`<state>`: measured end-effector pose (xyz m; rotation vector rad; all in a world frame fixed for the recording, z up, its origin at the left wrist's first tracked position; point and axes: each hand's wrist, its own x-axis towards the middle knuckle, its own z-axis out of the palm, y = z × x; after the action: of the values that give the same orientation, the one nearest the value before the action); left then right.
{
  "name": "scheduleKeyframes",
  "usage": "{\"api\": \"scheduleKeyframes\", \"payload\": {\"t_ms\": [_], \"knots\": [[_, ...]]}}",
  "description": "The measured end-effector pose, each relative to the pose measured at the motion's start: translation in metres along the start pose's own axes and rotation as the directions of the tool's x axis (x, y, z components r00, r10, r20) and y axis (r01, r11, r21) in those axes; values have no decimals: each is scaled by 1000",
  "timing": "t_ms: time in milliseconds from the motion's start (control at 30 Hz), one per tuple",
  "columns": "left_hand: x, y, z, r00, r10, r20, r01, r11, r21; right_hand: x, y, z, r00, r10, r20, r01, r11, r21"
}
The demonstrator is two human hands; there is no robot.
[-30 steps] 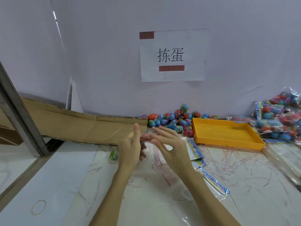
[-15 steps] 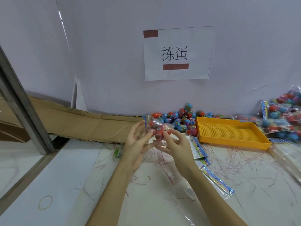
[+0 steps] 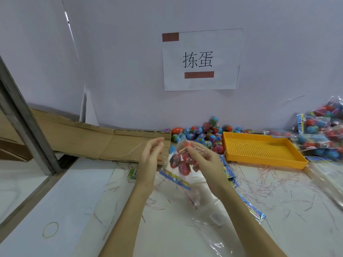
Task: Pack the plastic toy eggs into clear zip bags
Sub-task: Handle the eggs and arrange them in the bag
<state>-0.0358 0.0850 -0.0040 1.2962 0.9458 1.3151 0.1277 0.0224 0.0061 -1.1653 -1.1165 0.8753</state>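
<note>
**Filled bag held above the packing surface**

Above the white surface (image 3: 167,229), at mid-frame, we see a clear zip bag (image 3: 179,164) held in the air by the right hand (image 3: 206,164), whose fingers and thumb curl round its upper part. Inside the bag sit several rounded plastic eggs (image 3: 182,165), mostly red with some blue; we cannot count them through the creased film. The bag's printed blue header strip (image 3: 175,179) forms its lower edge, so its long axis runs from lower left to upper right, tilted. The left hand (image 3: 151,158) hovers just beside the bag, fingers loosely bent and holding nothing.

Behind the hands, a heap of loose eggs (image 3: 200,134) in blue, red and green lies against the wall. Just right of it we note a shallow, rectangular yellow tray (image 3: 263,160) with a perforated floor and nothing visible in it. At the far right, filled bags (image 3: 323,134) are piled together. Flat empty bags (image 3: 248,206) and thin red strips (image 3: 269,182) lie scattered on the surface, and a folded sheet of corrugated cardboard (image 3: 89,140) leans along the wall at left.
</note>
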Motion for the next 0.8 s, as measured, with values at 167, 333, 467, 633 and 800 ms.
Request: {"api": "scheduleKeyframes", "payload": {"t_ms": [167,333,467,633,800], "knots": [[-5,-2,5,985,-45,168,29,995,99,-4,1,0,986,3,165,28,983,-184],[-2,-5,3,999,-11,32,7,994,109,-1,3,0,999,-14,50,27,962,-272],[-1,-2,-2,995,-38,96,29,995,97,0,-1,-3,999,-9,47,19,973,-232],[-1,-3,-3,997,1,80,-12,991,137,1,1,-10,985,85,150,-15,908,-418],[-2,-4,-1,997,42,57,-52,981,188,1,0,-18,988,101,119,-41,906,-422]]}}
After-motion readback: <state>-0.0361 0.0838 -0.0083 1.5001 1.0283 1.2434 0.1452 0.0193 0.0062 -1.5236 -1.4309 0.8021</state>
